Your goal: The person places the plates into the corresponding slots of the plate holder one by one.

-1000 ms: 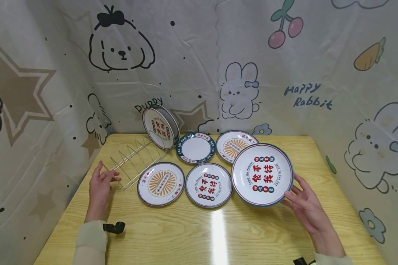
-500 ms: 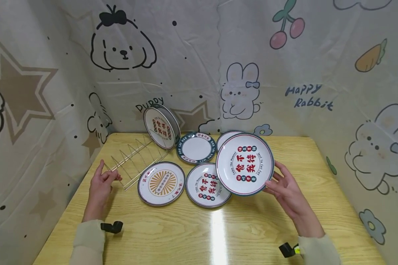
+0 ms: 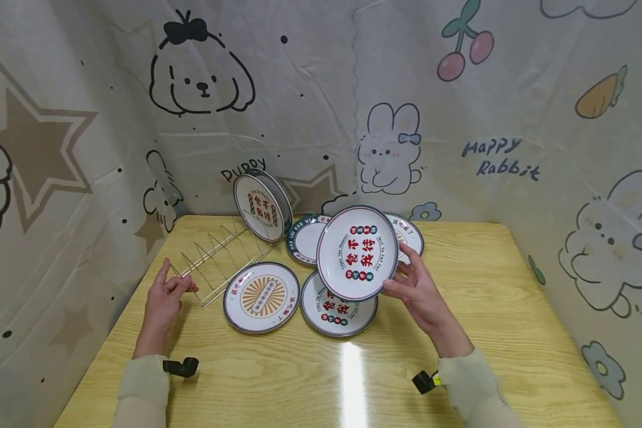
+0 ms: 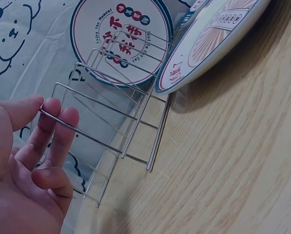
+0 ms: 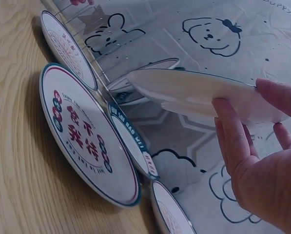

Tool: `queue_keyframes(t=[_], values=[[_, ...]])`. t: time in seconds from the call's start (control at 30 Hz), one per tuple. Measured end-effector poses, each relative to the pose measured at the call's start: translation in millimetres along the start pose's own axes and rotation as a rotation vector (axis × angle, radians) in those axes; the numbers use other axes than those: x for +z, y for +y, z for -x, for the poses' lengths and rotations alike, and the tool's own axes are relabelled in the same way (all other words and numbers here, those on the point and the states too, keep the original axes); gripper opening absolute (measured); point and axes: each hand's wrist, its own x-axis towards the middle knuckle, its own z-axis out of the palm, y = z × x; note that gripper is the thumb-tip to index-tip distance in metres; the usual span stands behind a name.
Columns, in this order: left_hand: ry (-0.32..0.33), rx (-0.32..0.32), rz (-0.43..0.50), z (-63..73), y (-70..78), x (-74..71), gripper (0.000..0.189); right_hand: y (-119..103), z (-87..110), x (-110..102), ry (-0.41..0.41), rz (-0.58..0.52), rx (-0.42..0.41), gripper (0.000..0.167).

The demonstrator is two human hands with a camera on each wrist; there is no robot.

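Observation:
My right hand [image 3: 425,300] holds a white plate [image 3: 357,252] with red characters and a blue rim by its right edge. In the right wrist view, the thumb is on the rim and the fingers lie under the plate's pale underside [image 5: 199,92]. The plate is tilted above the table and overlaps several plates behind it in the head view. My left hand [image 3: 163,303] pinches the near end of a wire dish rack [image 4: 82,132] between thumb and fingertips. Standing on edge at the rack's far end are plates [image 3: 257,208], the front one with red characters.
On the wooden table [image 3: 278,380] lie a sunburst plate [image 3: 262,297] beside the rack, a red-character plate [image 3: 342,318], a green-rimmed plate [image 3: 302,244] and another sunburst plate [image 3: 412,238], partly covered from view. A printed curtain [image 3: 310,89] surrounds the table's back and sides.
My right hand has carried the plate leftward and slightly up, from the right side to over the middle plates. The left hand stays at the rack's end.

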Motion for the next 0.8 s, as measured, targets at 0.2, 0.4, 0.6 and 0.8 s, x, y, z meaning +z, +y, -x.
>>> queue_keyframes(t=[0.2,0.4,0.6,0.8], values=[[-0.007,-0.001,0.008,-0.2,-1.4,-0.9,0.086,8,-15.0,19,-0.022,-0.004,0.004,0.094],[-0.014,-0.005,0.029,-3.1,-2.8,-1.6,0.087,12,-26.2,34,-0.042,-0.001,-0.008,0.097],[-0.013,0.009,0.004,-3.0,-2.7,-2.9,0.084,19,-37.0,48,-0.06,0.025,-0.007,0.1],[-0.034,-0.012,0.027,5.9,12.3,-0.3,0.085,24,-46.3,63,-0.097,0.038,-0.007,0.104]])
